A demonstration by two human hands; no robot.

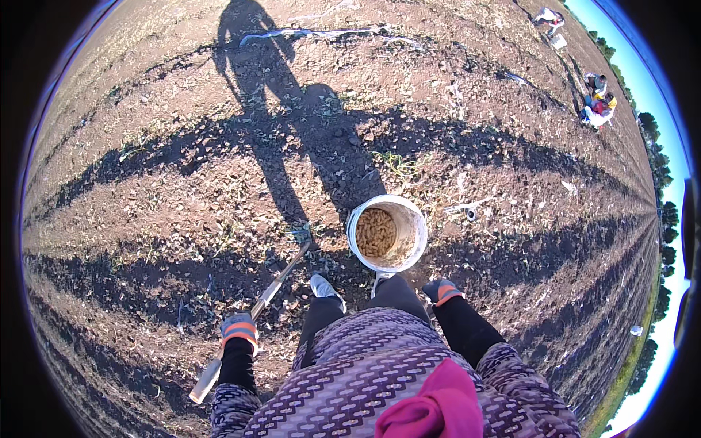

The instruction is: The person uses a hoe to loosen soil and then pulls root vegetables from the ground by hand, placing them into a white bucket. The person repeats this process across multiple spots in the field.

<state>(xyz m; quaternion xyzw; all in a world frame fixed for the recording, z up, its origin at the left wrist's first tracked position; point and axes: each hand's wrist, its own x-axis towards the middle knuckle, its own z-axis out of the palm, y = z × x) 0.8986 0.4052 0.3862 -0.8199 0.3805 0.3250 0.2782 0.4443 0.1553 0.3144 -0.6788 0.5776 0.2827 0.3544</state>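
My left hand (pixel 239 328), in a grey and orange work glove, grips the pale shaft of a long-handled tool (pixel 274 286). The tool slants down to the soil, and its working end is hard to make out among the dry leaves. Just in front of my feet stands a white plastic bucket (pixel 411 232), partly filled with what look like unshelled peanuts (pixel 375 232). My right hand (pixel 441 291), gloved the same way, hangs beside my right leg, to the right of the bucket and apart from it. Its fingers are too indistinct to read.
Ridged soil (pixel 181 219) with dry leaf litter surrounds me. A white strip with a dark round fitting (pixel 471 213) lies right of the bucket. Torn pale plastic strips (pixel 317 34) lie farther ahead. Several people (pixel 598 104) are at far right, one near a white container (pixel 558 41).
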